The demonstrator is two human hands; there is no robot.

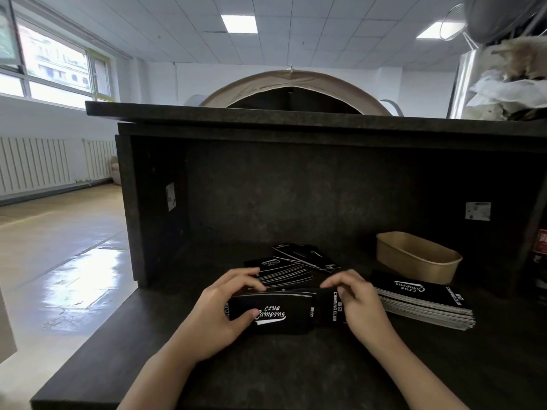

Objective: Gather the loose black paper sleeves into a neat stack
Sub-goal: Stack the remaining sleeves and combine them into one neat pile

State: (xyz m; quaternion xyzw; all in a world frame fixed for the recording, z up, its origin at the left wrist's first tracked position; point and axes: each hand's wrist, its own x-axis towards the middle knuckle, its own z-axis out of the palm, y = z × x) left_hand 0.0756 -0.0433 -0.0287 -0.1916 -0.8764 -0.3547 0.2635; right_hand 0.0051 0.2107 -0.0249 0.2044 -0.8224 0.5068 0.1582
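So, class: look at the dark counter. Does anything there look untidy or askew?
Yes. Behind the hands, loose black sleeves lie fanned at mixed angles, overlapping. The stack at right is squared by comparison, and the brown paper tray sits upright.

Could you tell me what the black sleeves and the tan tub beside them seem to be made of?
Black sleeves: thin printed card or paper, slight sheen; the stack's edges show many pale layers. Tan tub: probably kraft paperboard, matte brown with a rolled rim.
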